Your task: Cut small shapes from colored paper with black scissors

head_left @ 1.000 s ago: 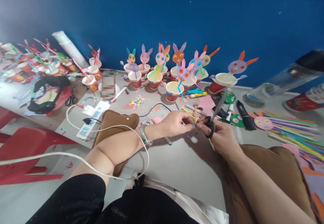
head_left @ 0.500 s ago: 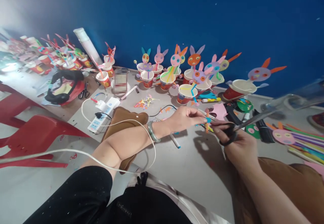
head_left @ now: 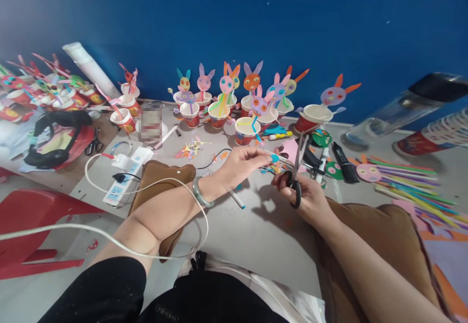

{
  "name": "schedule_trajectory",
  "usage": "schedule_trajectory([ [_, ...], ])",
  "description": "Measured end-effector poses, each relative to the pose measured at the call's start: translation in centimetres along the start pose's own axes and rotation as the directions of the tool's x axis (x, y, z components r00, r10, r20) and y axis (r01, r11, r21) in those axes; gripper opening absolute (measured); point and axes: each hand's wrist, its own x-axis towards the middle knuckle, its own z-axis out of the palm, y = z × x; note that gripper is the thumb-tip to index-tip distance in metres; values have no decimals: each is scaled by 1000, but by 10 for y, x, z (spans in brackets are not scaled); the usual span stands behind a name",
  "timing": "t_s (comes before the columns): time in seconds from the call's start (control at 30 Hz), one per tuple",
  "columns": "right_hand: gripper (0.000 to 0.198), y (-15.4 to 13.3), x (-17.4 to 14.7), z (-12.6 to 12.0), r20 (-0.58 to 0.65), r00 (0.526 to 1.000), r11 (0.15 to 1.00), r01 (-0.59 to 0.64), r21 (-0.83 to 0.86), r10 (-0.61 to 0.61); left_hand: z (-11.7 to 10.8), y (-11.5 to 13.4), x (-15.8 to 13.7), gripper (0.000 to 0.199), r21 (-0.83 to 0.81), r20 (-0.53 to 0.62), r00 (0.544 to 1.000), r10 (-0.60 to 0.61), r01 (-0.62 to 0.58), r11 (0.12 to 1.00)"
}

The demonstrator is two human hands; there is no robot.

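Metal-bladed scissors (head_left: 296,169) swivelled, clamped in right grip (head_left: 310,199), left grip (head_left: 242,165) pinched on round blue disc (head_left: 275,158)

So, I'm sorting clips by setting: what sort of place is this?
Probably a craft workspace; whether at a school or elsewhere, I can't tell. Cups with rabbit-eared figures stand near the blue wall, coloured strips lie on the table, and the right hand holds scissors.

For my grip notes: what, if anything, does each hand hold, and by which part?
Left hand: a small blue disc, pinched at its edge. Right hand: scissors, held by the black handles.
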Motion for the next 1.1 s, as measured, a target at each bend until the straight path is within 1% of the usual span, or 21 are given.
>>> schedule_trajectory([
  [0.07,40,2,-1,1,12,1000,1000,13,-8,-13,0,1,-1,24,10,2,1000,5,-5,1000],
  [0.13,34,2,-3,2,-26,999,1000,28,-13,-29,1,1,-2,26,39,15,1000,-3,3,999],
  [0.23,27,-1,-5,2,-91,995,1000,30,3,-30,3,0,-4,27,123,55,998,-25,18,992],
  [0.33,25,-5,-5,2,-148,989,998,32,45,-25,6,-4,-6,22,242,124,990,-72,41,969],
  [0.4,24,-5,-4,3,-180,983,997,48,62,-36,6,-8,-7,17,326,160,984,-84,28,945],
  [0.47,23,-3,-3,3,-186,982,996,57,67,-43,6,-12,-7,14,396,180,981,-72,-5,918],
  [0.57,23,1,-3,3,-169,985,996,47,74,-34,5,-15,-7,10,442,197,979,-57,-37,896],
  [0.7,27,0,-2,2,-162,987,997,-8,78,20,4,-15,-7,12,421,196,978,-64,-25,907],
  [0.83,33,-5,-1,1,-146,985,991,-81,106,96,6,-12,-7,13,336,172,981,-87,25,941],
  [1.0,33,-2,-1,-2,-160,974,980,-135,146,158,9,-7,-7,31,200,106,986,-126,103,974],
  [1.1,33,2,-1,-3,-156,975,978,-132,159,157,10,-7,-8,32,182,123,985,-125,101,978],
])
